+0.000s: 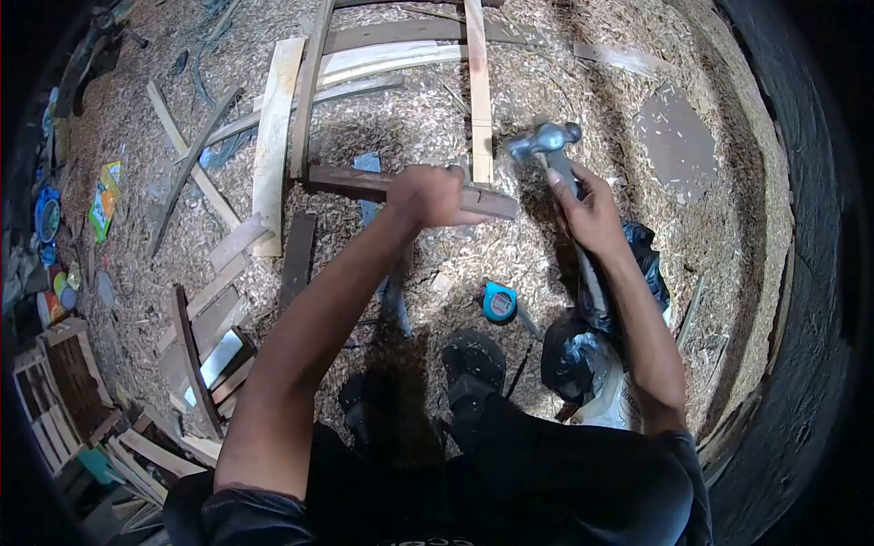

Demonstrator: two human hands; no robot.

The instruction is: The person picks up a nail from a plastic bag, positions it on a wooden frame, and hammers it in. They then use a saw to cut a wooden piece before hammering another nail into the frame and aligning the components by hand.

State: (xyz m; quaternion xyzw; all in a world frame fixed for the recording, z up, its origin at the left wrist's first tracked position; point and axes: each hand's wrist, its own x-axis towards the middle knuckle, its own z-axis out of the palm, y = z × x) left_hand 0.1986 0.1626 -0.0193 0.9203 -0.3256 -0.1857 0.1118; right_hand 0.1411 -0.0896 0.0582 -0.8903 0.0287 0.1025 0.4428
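My left hand (426, 195) is wrapped around a dark wooden board (350, 180) lying crosswise at the near end of a wooden frame. The board's right end reaches past the frame's right rail (481, 109); its left end meets the left rail (311, 100). In my right hand (590, 211) is a ball-peen hammer (552, 138), gripped partway along the handle. The hammer head is raised to the right of the board, apart from it. Whether any nail is under my left fingers is hidden.
Wood shavings cover the ground. A turquoise tape measure (500, 300) lies near my feet, with black plastic bags (569, 359) to its right. Loose wood strips (196, 164) and a wooden crate (68, 382) are on the left. A dark wall (810, 273) runs along the right.
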